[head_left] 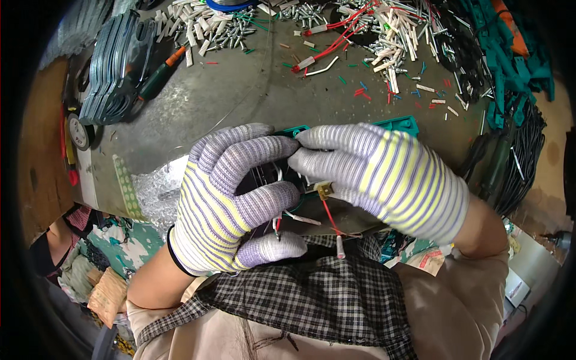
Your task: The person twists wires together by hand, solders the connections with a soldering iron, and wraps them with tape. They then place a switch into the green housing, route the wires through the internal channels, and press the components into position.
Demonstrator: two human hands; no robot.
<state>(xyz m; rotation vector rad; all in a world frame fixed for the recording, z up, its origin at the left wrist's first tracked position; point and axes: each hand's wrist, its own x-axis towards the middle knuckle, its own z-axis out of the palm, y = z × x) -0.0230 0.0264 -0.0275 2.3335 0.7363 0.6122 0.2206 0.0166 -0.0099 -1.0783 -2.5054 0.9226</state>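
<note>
Both of my hands wear knitted gloves with yellow, white and purple stripes. Between them at the table's near edge is a teal plastic housing (403, 125) with wires, mostly hidden by the gloves. My left hand (240, 186) curves its fingers around the housing's left side, its thumb low and apart. My right hand (372, 174) bends over the other side, and its fingertips meet the left ones at a dark part. A small brass-coloured terminal piece (324, 191) shows beside the right fingers. From it hangs a red wire (333, 217) with a pale sleeve at its end.
Metal brackets (114, 69) and an orange-and-green screwdriver (162, 73) lie at far left. Loose pins and white sleeves (396, 42) heap at the back, near red-wired lamps (306, 63). Teal housings (516, 72) and black cables (528, 162) crowd the right. Bubble wrap (159, 192) lies left.
</note>
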